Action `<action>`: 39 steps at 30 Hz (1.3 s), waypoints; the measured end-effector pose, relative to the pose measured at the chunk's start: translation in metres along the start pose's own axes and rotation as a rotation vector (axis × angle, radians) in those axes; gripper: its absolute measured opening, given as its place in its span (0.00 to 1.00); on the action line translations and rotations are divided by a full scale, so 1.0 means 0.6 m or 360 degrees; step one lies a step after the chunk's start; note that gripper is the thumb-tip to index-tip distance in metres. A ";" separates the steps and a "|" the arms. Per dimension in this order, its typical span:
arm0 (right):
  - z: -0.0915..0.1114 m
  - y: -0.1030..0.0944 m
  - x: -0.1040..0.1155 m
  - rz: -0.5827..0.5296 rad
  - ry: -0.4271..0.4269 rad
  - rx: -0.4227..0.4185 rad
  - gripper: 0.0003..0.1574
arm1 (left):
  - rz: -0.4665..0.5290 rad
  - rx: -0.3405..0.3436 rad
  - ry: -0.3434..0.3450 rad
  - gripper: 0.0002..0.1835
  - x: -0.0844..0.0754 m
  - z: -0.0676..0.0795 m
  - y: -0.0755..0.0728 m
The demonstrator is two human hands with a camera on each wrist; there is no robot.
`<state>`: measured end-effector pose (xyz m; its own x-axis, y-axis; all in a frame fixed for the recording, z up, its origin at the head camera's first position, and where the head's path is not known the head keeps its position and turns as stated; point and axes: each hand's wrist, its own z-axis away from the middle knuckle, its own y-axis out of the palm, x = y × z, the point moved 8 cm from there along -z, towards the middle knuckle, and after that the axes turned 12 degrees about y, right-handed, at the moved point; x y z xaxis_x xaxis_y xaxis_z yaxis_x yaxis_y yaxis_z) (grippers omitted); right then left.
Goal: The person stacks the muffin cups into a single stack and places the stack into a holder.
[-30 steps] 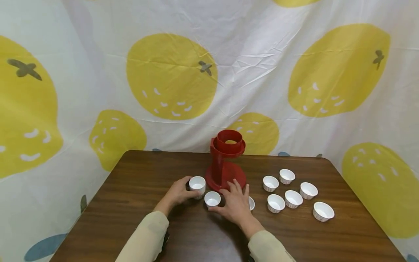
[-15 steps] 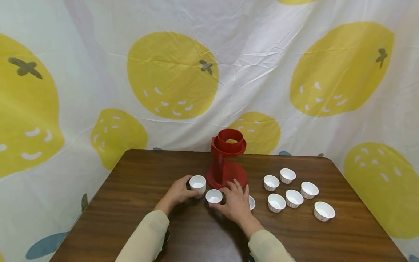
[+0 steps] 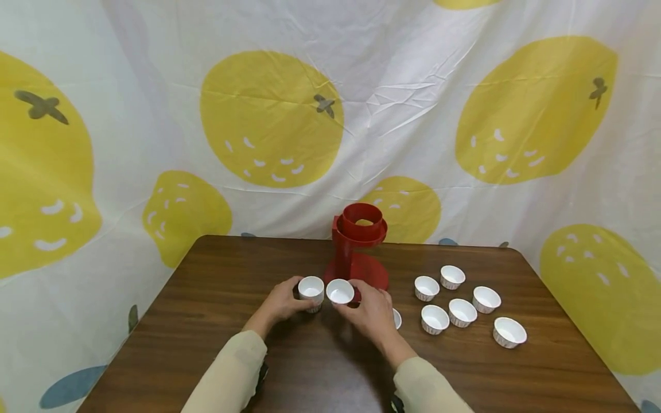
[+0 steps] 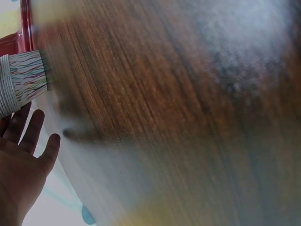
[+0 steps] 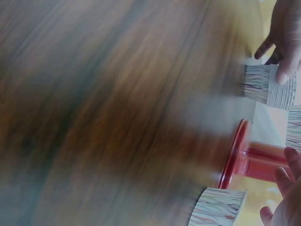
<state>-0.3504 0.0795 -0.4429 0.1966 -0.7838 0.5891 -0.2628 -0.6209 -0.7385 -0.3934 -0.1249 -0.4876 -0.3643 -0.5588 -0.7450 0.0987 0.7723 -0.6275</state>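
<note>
My left hand (image 3: 281,302) grips a stack of nested white paper baking cups (image 3: 311,291) standing on the table, thumb on the near side and fingers behind. In the left wrist view the stack (image 4: 28,77) shows several ridged rims above a patterned wall with wavy coloured lines. My right hand (image 3: 373,312) pinches a single baking cup (image 3: 340,292) between thumb and fingers, raised off the table just right of the stack and tilted slightly. Partly hidden behind that hand, another baking cup (image 3: 397,319) sits on the table; the right wrist view shows its patterned side (image 5: 218,207).
Directly behind my hands stands a red plastic stand (image 3: 343,258) with a round base and a ring-shaped cup (image 3: 363,222) on top. Several white baking cups (image 3: 435,319) are spread over the right side of the brown wooden table (image 3: 232,264). A lemon-print cloth (image 3: 392,137) hangs behind.
My right hand has lifted its baking cup from the table and brought it up level with the stack's top. My left hand keeps its grip on the stack.
</note>
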 end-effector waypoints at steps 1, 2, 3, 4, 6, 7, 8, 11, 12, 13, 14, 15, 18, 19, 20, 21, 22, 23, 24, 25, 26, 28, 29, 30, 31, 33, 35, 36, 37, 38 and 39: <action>-0.001 -0.001 0.001 -0.0022 0.0014 -0.0003 0.33 | -0.0002 0.0002 -0.0005 0.35 0.000 0.000 0.000; -0.003 -0.001 0.001 -0.0035 0.0025 -0.0005 0.33 | -0.0004 0.0004 -0.0009 0.35 0.000 0.000 0.000; -0.004 -0.002 0.001 -0.0048 0.0043 -0.0008 0.33 | -0.0006 0.0005 -0.0009 0.35 0.000 0.000 0.000; -0.005 -0.002 0.001 -0.0063 0.0064 -0.0008 0.34 | -0.0009 0.0005 -0.0008 0.35 0.000 -0.001 0.000; -0.008 -0.001 0.002 -0.0095 0.0105 0.0003 0.35 | -0.0014 0.0002 0.0001 0.35 0.000 -0.001 -0.001; -0.009 0.000 0.002 -0.0114 0.0124 0.0013 0.35 | -0.0012 0.0000 0.0004 0.34 0.000 -0.001 -0.001; -0.011 0.001 0.003 -0.0129 0.0138 0.0021 0.35 | -0.0008 -0.0001 0.0005 0.34 0.000 -0.001 -0.001; -0.015 0.006 0.010 -0.0166 0.0180 0.0056 0.36 | 0.0009 -0.0001 0.0004 0.34 0.001 0.000 0.000; -0.017 0.008 0.012 -0.0180 0.0188 0.0063 0.36 | 0.0016 -0.0002 0.0004 0.34 0.001 0.000 0.000; -0.019 0.009 0.014 -0.0199 0.0199 0.0074 0.36 | 0.0023 0.0000 0.0002 0.33 0.001 0.000 0.000; -0.021 0.011 0.017 -0.0218 0.0207 0.0083 0.36 | 0.0024 0.0002 0.0001 0.33 0.000 0.001 0.000; -0.023 0.013 0.019 -0.0242 0.0218 0.0093 0.36 | 0.0023 0.0004 0.0003 0.33 0.000 0.001 0.000; -0.030 0.018 0.026 -0.0310 0.0244 0.0118 0.35 | 0.0014 0.0001 0.0005 0.32 -0.001 0.001 -0.001; -0.032 0.020 0.029 -0.0327 0.0248 0.0130 0.35 | 0.0008 0.0001 0.0004 0.32 -0.002 0.002 -0.002; -0.034 0.022 0.033 -0.0336 0.0245 0.0135 0.35 | 0.0003 -0.0001 0.0005 0.32 -0.002 0.002 -0.002; -0.036 0.024 0.037 -0.0339 0.0241 0.0140 0.35 | -0.0007 0.0000 0.0015 0.32 -0.003 0.001 -0.002; -0.038 0.025 0.040 -0.0342 0.0239 0.0146 0.35 | -0.0010 0.0000 0.0015 0.32 -0.003 0.001 -0.003; -0.040 0.026 0.044 -0.0345 0.0238 0.0154 0.35 | -0.0012 0.0001 0.0016 0.32 -0.004 0.001 -0.003; -0.042 0.028 0.048 -0.0349 0.0238 0.0164 0.35 | -0.0015 0.0004 0.0018 0.32 -0.004 0.001 -0.004; -0.044 0.029 0.051 -0.0346 0.0231 0.0169 0.35 | -0.0022 0.0006 0.0028 0.32 -0.005 0.000 -0.003; -0.046 0.031 0.054 -0.0338 0.0222 0.0174 0.35 | -0.0021 0.0012 0.0027 0.32 -0.004 0.000 -0.003; -0.049 0.036 0.058 -0.0333 0.0233 0.0191 0.36 | -0.0018 0.0016 0.0014 0.32 -0.003 0.000 -0.003; -0.050 0.038 0.059 -0.0329 0.0238 0.0199 0.36 | -0.0025 0.0019 0.0021 0.32 -0.003 0.000 -0.003; -0.052 0.041 0.060 -0.0323 0.0239 0.0203 0.36 | -0.0028 0.0024 0.0020 0.32 -0.003 0.000 -0.002; -0.053 0.043 0.062 -0.0314 0.0237 0.0204 0.37 | -0.0029 0.0028 0.0019 0.32 -0.002 0.001 -0.002; -0.054 0.048 0.063 -0.0305 0.0252 0.0214 0.37 | -0.0033 0.0028 0.0020 0.33 -0.002 0.001 -0.002; -0.054 0.052 0.065 -0.0297 0.0252 0.0218 0.37 | -0.0040 0.0031 0.0030 0.33 -0.002 0.001 -0.002; -0.055 0.054 0.065 -0.0290 0.0250 0.0219 0.37 | -0.0036 0.0031 0.0026 0.34 -0.001 0.001 -0.002; -0.055 0.056 0.065 -0.0284 0.0248 0.0221 0.37 | -0.0039 0.0032 0.0031 0.34 -0.001 0.001 -0.002; -0.055 0.058 0.066 -0.0278 0.0247 0.0224 0.37 | -0.0045 0.0032 0.0035 0.34 -0.001 0.001 -0.002; -0.056 0.059 0.066 -0.0276 0.0244 0.0225 0.36 | -0.0045 0.0033 0.0035 0.35 -0.001 0.001 -0.001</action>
<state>-0.3835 0.0267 -0.4350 0.0788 -0.6615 0.7458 -0.1012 -0.7496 -0.6541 -0.3927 -0.1252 -0.4866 -0.3877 -0.5733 -0.7218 0.1074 0.7496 -0.6531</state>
